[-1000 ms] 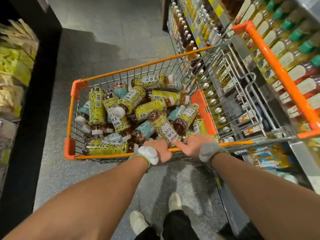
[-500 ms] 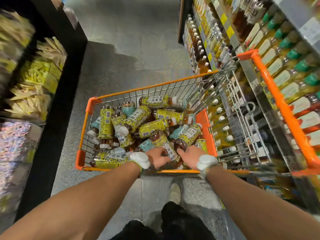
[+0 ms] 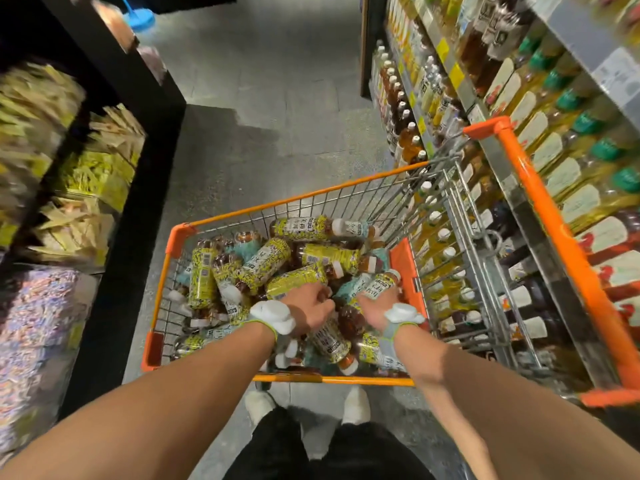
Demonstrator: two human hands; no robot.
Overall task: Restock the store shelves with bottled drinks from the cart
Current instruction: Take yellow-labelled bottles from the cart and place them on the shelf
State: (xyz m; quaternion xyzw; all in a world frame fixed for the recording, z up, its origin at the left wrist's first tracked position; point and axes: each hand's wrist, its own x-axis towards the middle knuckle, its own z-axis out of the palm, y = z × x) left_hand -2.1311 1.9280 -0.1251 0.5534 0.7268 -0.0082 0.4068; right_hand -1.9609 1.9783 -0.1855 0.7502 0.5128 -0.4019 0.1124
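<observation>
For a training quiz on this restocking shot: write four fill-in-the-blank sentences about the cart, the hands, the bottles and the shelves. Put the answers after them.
1. The shopping cart has a rim coloured ___.
2. The left hand and right hand are both ___ its wire basket.
3. Most bottles piled in it carry ___ labels.
4. The stocked drink shelves stand on the person's ___ side.

Missing words: orange; inside; yellow; right.

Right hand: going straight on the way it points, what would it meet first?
Probably the yellow-labelled bottle lying just ahead of the right hand in the cart; whether they touch is unclear.
</observation>
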